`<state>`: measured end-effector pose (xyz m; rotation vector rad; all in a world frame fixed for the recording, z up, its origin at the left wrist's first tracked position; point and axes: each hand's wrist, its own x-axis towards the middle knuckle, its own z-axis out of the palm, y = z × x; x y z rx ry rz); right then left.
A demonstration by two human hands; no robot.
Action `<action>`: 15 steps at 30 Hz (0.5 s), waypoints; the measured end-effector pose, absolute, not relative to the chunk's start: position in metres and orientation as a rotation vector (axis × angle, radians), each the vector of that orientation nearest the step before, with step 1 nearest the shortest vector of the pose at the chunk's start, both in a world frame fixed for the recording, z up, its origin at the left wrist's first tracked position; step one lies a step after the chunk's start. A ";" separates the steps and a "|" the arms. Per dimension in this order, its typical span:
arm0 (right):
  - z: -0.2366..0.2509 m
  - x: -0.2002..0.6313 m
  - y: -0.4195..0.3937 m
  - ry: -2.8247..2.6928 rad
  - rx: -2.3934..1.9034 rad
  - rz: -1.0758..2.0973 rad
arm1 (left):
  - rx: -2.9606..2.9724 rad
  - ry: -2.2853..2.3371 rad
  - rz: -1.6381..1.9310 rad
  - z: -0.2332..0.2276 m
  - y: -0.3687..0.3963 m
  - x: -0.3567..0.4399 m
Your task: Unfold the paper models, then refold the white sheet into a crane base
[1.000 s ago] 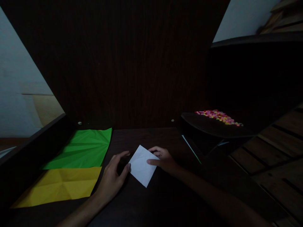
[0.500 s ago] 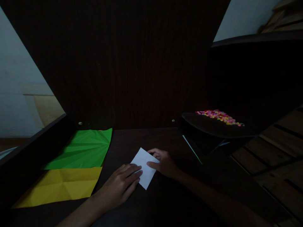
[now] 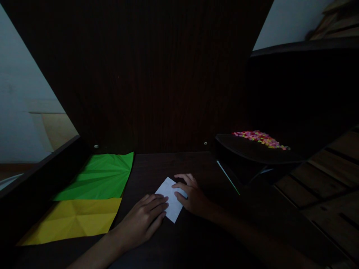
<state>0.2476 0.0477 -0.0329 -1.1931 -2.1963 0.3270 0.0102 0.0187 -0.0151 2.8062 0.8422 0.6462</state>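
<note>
white paper (image 3: 171, 203) lies folded small, lower centre of frame on dark desk (image 3: 174, 164) | my left hand (image 3: 144, 220) lies flat on its left edge, my right hand (image 3: 192, 194) presses fingertips on top, neither clenched | creasing looks partway done | green sheet (image 3: 98, 177) and yellow sheet (image 3: 73, 220) lie creased, lower left

Single head view: looks forward-down, close over dark desk (image 3: 196, 239).
</note>
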 end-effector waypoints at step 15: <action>-0.024 0.246 0.043 -2.310 -1.184 0.206 | 2.776 1.087 0.741 -0.025 0.024 0.009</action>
